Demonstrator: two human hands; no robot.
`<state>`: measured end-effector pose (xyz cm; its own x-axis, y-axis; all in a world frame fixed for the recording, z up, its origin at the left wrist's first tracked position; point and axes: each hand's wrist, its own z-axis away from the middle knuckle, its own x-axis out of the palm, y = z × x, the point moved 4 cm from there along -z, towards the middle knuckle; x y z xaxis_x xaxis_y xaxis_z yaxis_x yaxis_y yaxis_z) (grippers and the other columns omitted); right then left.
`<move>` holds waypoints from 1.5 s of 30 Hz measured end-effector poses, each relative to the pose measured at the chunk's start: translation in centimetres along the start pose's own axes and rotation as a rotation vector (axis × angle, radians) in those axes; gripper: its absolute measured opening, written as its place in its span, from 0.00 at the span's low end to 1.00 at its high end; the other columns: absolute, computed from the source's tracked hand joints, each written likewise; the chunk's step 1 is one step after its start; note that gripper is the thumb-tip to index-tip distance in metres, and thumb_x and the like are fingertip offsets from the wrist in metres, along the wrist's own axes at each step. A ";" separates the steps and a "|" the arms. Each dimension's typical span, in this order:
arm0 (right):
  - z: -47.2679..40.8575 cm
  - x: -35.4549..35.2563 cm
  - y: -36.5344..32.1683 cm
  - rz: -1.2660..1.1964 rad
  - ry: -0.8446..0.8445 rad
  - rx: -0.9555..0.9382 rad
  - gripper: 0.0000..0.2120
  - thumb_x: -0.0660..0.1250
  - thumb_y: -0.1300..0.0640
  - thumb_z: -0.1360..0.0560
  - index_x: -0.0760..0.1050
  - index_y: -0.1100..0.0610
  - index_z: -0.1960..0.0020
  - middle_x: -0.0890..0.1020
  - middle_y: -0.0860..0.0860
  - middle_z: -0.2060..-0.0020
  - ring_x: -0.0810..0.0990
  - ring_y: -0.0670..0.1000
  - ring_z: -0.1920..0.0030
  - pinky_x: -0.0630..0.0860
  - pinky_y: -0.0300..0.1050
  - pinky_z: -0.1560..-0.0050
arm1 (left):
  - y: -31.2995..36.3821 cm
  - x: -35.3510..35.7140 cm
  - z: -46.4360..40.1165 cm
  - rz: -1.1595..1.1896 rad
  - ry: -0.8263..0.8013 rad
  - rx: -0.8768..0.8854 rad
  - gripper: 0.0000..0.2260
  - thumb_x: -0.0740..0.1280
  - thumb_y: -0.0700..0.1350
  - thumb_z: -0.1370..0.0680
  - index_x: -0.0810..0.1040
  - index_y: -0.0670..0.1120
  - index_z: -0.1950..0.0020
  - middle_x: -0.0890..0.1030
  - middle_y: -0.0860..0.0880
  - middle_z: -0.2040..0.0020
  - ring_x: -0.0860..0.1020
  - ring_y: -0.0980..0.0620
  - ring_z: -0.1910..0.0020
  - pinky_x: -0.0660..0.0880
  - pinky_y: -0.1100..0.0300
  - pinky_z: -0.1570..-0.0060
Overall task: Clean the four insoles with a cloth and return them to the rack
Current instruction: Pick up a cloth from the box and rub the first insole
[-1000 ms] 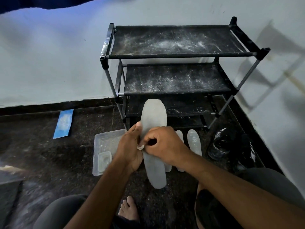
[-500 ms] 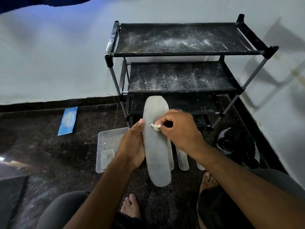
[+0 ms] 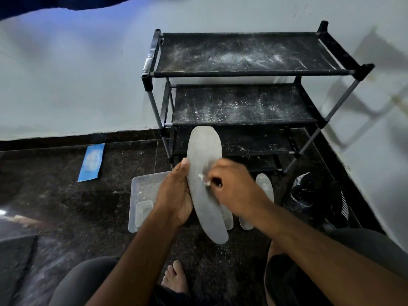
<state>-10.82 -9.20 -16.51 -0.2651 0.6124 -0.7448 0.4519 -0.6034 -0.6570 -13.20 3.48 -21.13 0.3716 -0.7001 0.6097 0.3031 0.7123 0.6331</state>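
At the left of the frame a blue packet [image 3: 91,162] lies flat on the dark floor [image 3: 55,206]. Right of it sits a clear plastic tray [image 3: 143,191]. At centre, the left hand [image 3: 174,195] grips a grey insole [image 3: 204,173] by its edge, lifted off the floor. The right hand [image 3: 236,191] pinches a small white cloth [image 3: 204,180] against it. Other insoles [image 3: 263,186] lie on the floor behind, before the dusty black rack [image 3: 242,102].

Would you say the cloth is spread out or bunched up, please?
Bunched up: only a small white wad of cloth shows, pinched in the right hand against the insole.
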 end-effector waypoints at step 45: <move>-1.0 -1.1 0.3 0.086 0.215 -0.119 0.08 0.73 0.53 0.27 0.84 0.52 0.49 0.82 0.44 0.60 0.70 0.45 0.54 0.72 0.48 0.51 | -1.5 1.2 0.2 0.004 -0.191 -0.176 0.30 0.50 0.63 0.15 0.78 0.41 0.33 0.85 0.39 0.44 0.86 0.44 0.50 0.84 0.51 0.54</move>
<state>-9.59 -9.56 -15.73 -0.0402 0.6635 -0.7471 0.5657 -0.6012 -0.5644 -13.37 1.58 -21.32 0.2062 -0.6821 0.7015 0.4561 0.7013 0.5478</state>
